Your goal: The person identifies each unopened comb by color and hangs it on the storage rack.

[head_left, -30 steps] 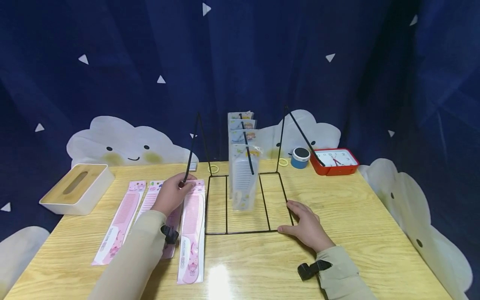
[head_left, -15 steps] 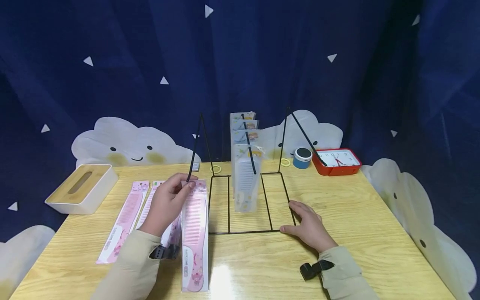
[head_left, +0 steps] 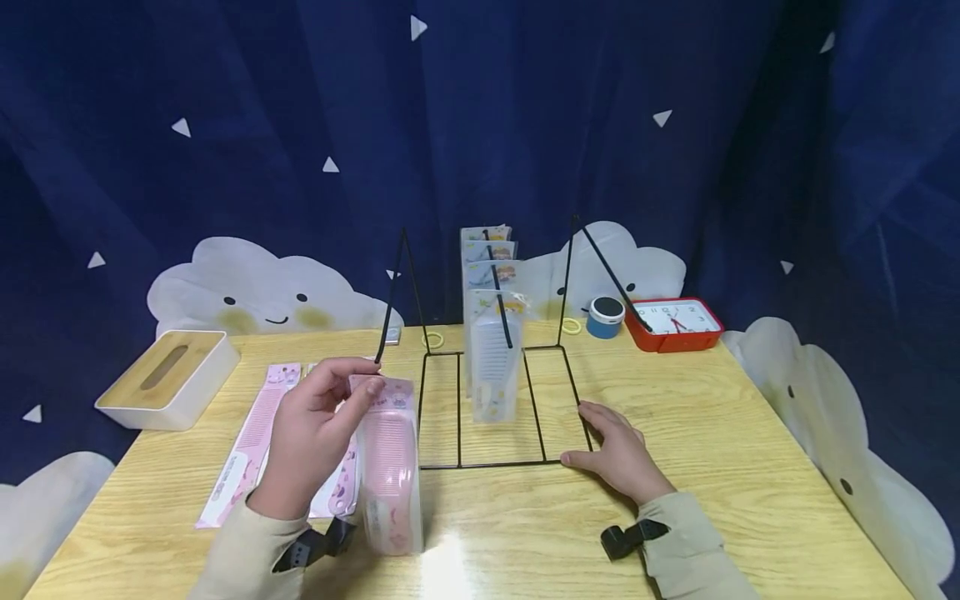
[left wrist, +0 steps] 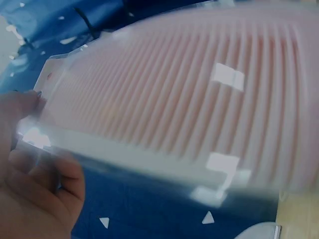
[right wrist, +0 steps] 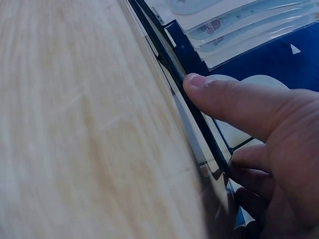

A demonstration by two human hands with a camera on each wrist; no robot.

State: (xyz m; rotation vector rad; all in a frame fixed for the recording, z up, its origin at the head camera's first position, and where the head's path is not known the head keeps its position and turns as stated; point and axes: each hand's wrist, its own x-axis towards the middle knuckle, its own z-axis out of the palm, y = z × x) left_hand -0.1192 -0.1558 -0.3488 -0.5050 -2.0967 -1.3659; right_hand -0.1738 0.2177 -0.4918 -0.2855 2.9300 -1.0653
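The left hand (head_left: 315,429) is raised beside the left side of the wire rack (head_left: 498,464), thumb and fingers pinching. The right hand (head_left: 617,454) holds the rack's near right corner, thumb in front.

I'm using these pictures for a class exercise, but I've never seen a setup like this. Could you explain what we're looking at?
There is no robot here, just a person working with bare hands. The wide view comes from a camera on the person's head, looking forward and down. The two close views come from cameras worn on the wrists, one looking at each hand's work.

The left hand pinches the top of a pink comb pack, near the tip of a hook. The right hand grips the near corner of a black wire rack. Pale comb packs hang from its middle hook.

Also on the wooden table are more pink packs, a box with a slotted top, and a red clock.
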